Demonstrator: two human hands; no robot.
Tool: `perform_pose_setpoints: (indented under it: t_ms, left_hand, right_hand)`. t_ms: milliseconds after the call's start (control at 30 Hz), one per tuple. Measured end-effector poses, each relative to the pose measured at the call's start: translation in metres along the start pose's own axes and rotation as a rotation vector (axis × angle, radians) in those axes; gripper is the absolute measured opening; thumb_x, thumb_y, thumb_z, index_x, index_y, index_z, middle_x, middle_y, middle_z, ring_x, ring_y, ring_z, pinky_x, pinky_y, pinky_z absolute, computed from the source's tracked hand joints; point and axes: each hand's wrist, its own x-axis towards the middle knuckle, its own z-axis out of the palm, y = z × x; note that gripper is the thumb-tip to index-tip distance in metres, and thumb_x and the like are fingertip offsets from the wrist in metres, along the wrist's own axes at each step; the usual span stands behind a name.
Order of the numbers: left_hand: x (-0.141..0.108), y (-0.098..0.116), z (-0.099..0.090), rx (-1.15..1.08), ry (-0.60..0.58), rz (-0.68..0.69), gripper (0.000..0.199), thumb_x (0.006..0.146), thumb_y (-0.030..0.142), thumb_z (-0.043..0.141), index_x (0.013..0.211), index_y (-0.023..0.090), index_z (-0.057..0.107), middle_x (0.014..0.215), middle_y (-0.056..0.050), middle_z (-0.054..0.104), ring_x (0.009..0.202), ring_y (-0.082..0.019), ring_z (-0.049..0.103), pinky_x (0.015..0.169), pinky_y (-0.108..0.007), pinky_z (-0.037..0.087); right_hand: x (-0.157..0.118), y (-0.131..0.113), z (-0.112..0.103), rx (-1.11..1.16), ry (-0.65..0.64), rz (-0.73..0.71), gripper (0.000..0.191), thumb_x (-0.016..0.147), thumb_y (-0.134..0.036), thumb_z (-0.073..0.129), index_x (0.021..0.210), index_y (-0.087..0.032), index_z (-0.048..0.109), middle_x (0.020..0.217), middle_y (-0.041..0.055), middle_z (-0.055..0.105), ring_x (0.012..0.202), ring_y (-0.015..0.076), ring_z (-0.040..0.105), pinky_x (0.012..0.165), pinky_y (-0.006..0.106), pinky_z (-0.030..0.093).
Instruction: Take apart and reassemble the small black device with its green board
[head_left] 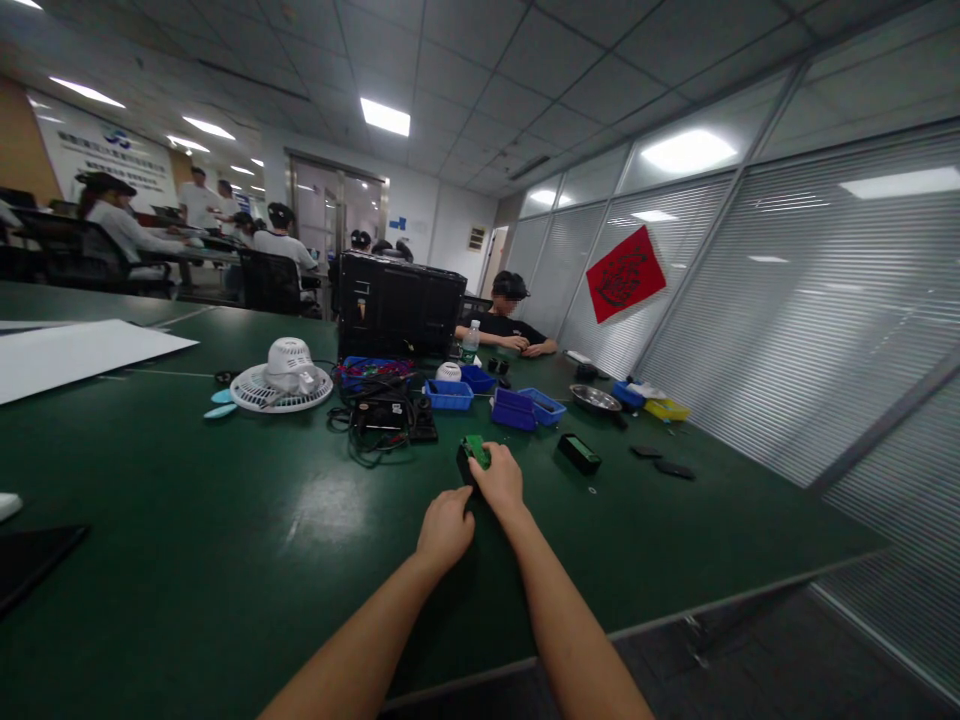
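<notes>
Ahead of me on the green table, a small black open case has a green circuit board at its top. My right hand is closed over the board, fingers bent around its right side and the thumb on the near side. My left hand is curled at the near end of the case, thumb and forefinger against it; its other fingers are tucked under and partly hidden. To the right lies a similar black case with a green board inside. Whether the held board is fully seated, I cannot tell.
Blue bins, a steel bowl and a yellow tray stand beyond my hands. Cables and a black device lie left of them, beside a white fan. A large black panel stands behind. Another person sits across the table.
</notes>
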Motion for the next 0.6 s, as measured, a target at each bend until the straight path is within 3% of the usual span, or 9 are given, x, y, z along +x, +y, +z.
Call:
perform_pose_setpoints:
  t_ms: [600]
  left_hand:
    - [0.0009, -0.0016, 0.0011, 0.007, -0.004, 0.018, 0.047, 0.075, 0.015, 0.043, 0.121, 0.017, 0.051, 0.121, -0.006, 0.055, 0.111, -0.017, 0.047, 0.097, -0.027, 0.031]
  right_hand:
    - [-0.0057, 0.0016, 0.0022, -0.027, -0.009, -0.038, 0.031, 0.077, -0.036, 0.053, 0.102, -0.018, 0.057, 0.092, 0.0074, 0.057, 0.086, 0.0198, 0.052, 0.076, 0.027, 0.039]
